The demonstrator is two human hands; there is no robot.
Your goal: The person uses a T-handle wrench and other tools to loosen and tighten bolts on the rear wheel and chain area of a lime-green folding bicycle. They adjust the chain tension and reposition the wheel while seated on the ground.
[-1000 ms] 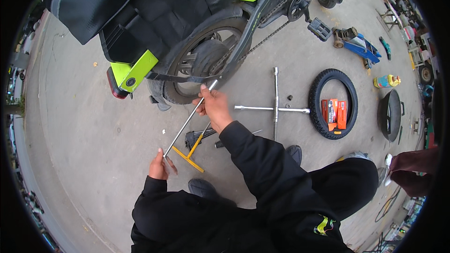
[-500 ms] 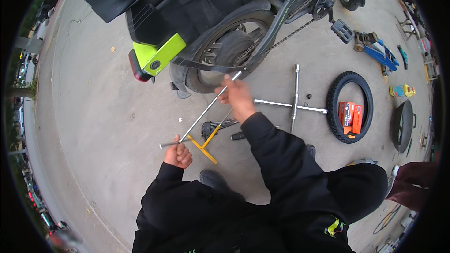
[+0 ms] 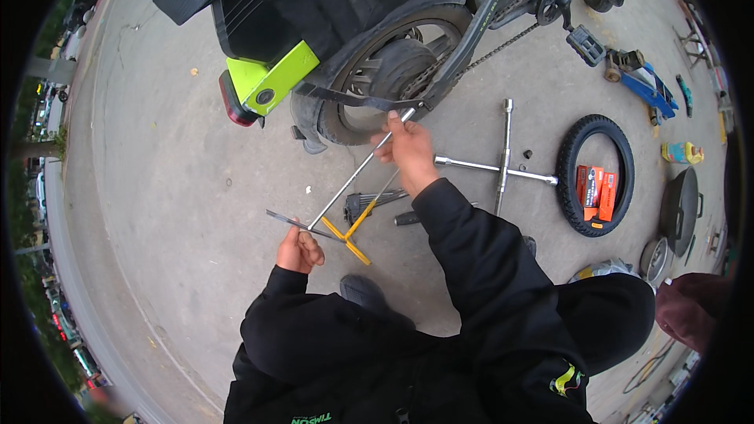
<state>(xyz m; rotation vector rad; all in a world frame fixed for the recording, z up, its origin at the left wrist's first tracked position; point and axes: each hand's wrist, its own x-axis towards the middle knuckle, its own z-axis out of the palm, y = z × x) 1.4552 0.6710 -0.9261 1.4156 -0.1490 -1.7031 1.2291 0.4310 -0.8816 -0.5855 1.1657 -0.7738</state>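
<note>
My left hand (image 3: 300,250) is closed on the crossbar of a long silver T-handle socket wrench (image 3: 342,190). Higher up the shaft, my right hand (image 3: 410,149) has its fingers round the wrench near its socket end. That end meets the dark frame arm (image 3: 440,85) beside the rear wheel (image 3: 334,119) of a black and lime-green bike; the fastener itself is hidden. Below the shaft, a yellow T-handle tool (image 3: 357,251) lies on the ground with a black holder of several metal rods (image 3: 360,206) and a black-handled tool (image 3: 407,218), partly behind my right sleeve.
Rightward on the concrete lie a silver cross wrench (image 3: 503,165), a small black nut (image 3: 528,154) and a loose tyre (image 3: 562,177) around red-orange boxes (image 3: 607,196). Farther right are a blue floor jack (image 3: 648,93), a yellow bottle (image 3: 682,152), a dark pan (image 3: 677,212) and a person's maroon clothing (image 3: 691,310).
The wrench's crossbar has turned in my left hand and now shows long, slanting across the shaft. My right hand stays near the socket end. The whole view has shifted slightly.
</note>
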